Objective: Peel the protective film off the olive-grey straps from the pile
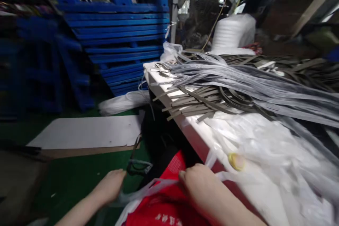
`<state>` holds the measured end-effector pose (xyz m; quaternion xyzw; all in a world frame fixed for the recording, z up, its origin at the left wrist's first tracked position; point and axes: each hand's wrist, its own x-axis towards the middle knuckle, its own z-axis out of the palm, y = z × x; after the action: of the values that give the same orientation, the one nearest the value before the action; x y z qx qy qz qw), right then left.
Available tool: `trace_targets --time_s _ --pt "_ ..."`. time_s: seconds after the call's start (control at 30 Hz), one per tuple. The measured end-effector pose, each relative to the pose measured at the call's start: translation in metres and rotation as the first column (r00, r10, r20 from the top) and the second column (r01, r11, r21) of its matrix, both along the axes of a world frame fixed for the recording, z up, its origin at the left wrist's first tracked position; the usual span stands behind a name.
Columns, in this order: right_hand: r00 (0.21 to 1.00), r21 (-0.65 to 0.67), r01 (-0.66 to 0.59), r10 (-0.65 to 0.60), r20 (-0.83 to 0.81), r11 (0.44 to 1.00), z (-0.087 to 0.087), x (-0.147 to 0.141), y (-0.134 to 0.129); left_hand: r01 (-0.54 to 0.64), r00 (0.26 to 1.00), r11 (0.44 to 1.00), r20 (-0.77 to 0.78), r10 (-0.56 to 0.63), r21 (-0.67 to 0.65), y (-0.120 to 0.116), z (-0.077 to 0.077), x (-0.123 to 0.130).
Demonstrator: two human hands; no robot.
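Note:
My left hand [112, 184] is low in the middle left, its fingers curled closed. My right hand [198, 183] is also closed, just in front of the table's edge. A thin, translucent strip of plastic film [156, 187] runs between the two hands, across the red apron [169, 208] on my front. Both hands appear to grip its ends, though motion blur hides the fingertips. White plastic sheeting [254, 141] lies crumpled on the table beside my right hand, and a yellow roll [236, 161] rests on it.
Dark flat strips [193, 99] and clear-wrapped bundles [238, 77] cover the table, some overhanging its edge. Blue pallets [119, 31] are stacked behind. A white board [90, 130] and a white wrapped bundle [124, 102] lie on the green floor. A white foam roll [233, 33] stands at the back.

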<state>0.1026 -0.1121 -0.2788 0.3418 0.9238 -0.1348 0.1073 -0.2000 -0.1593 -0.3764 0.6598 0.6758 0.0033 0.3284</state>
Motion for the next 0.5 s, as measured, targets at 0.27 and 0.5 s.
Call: trace_targets --time_s 0.27,0.5 --pt "0.991 -0.028 0.077 -0.080 -0.109 0.997 0.026 0.009 -0.001 0.471 0.775 0.881 0.460 -0.433 0.037 0.048 0.069 0.106" --pt "0.939 -0.120 0.335 -0.341 -0.033 0.934 0.032 0.051 0.007 0.208 0.916 0.978 0.356 -0.187 -0.023 0.069 0.005 -0.022"
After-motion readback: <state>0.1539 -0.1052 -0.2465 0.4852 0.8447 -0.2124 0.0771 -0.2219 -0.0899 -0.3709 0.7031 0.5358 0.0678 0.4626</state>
